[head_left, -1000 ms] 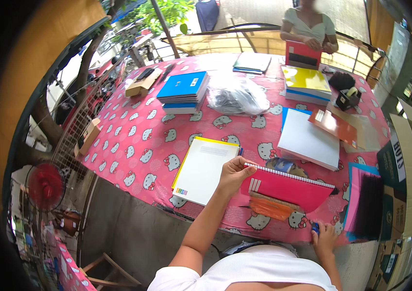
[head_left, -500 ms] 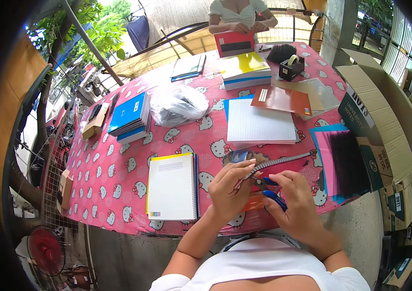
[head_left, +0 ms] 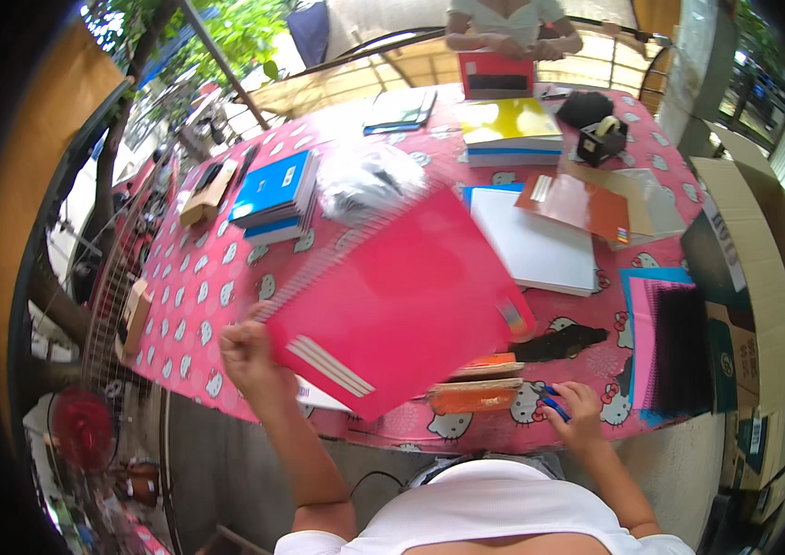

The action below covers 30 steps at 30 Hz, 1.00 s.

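Observation:
My left hand (head_left: 250,356) grips a red spiral notebook (head_left: 402,296) by a corner at its bound edge. The notebook is tilted and raised over the middle of the table, slightly blurred. Beneath it, part of a white notebook (head_left: 318,396) shows; the rest is hidden. My right hand (head_left: 582,416) rests low near the table's front edge, its fingers closed around blue-handled pliers (head_left: 554,404). Left of the pliers lies an orange-sided block (head_left: 474,396), and beyond them a dark, irregular patch (head_left: 564,343).
Behind stand a blue notebook stack (head_left: 272,190), a clear plastic bag (head_left: 369,180), white sheets (head_left: 545,250) and a yellow-topped stack (head_left: 511,125). Pink and black covers (head_left: 665,347) lie right, beside open cardboard boxes (head_left: 762,277). A tape dispenser (head_left: 601,141) and another person (head_left: 508,42) are at the far side.
The red notebook has been lifted and swung left in my left hand. My right hand has moved away from its coil and down to the table with the pliers. The view has shifted slightly.

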Available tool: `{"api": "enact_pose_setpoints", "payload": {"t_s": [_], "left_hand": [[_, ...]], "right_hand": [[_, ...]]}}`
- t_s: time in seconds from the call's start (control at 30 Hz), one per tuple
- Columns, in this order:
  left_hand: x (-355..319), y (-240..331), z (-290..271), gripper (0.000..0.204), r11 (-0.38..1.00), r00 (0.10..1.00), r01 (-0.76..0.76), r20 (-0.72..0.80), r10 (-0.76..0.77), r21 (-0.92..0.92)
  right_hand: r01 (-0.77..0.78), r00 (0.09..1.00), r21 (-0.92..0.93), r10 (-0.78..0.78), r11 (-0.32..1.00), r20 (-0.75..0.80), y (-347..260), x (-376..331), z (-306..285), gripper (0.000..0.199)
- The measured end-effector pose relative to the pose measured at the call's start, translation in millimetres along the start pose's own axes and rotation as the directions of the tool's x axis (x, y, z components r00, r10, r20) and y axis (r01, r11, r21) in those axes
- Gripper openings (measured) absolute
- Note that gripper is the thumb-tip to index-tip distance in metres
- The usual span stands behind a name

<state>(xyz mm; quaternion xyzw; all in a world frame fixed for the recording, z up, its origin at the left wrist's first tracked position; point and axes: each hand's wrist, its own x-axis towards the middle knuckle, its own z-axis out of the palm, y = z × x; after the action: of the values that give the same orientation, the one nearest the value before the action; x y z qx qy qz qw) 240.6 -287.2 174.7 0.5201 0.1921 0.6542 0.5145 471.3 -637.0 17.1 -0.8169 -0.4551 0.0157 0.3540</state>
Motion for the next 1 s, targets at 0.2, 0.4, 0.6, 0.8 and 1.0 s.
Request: {"api": "enact_pose_setpoints", "payload": {"t_s": [0.2,0.4,0.6,0.8,1.0], "left_hand": [[-1.2,-45.8,-154.8,0.017,0.847,0.739,0.455,-0.413,-0.532,-0.276],[-50.6,-130.1,-201.5,0.022,0.625,0.737,0.519,-0.675,0.016,0.582],[-47.2,-133.2,-231.6,0.031,0.715,0.805,0.453,-0.589,-0.072,0.532],[-34.8,-91.9,-74.9,0.04,0.785,0.943,0.331,-0.149,-0.299,0.524],[-106.3,-46.3,54.1,0.056,0.823,0.461,-0.071,0.75,-0.474,0.563]], "right_hand": [[0.075,0.981,0.001,-0.074,0.997,-0.178,64.8,93.5,-47.4,0.034],[0.178,0.938,-0.463,-0.292,0.868,-0.186,112.9,250.7,-46.2,0.05],[0.135,0.991,-0.521,-0.124,0.843,0.057,121.4,313.6,-8.0,0.04],[0.376,0.925,-0.551,-0.335,0.745,0.178,43.2,265.5,10.9,0.034],[0.32,0.945,-0.532,-0.22,0.784,0.244,17.7,238.9,24.6,0.05]]}}
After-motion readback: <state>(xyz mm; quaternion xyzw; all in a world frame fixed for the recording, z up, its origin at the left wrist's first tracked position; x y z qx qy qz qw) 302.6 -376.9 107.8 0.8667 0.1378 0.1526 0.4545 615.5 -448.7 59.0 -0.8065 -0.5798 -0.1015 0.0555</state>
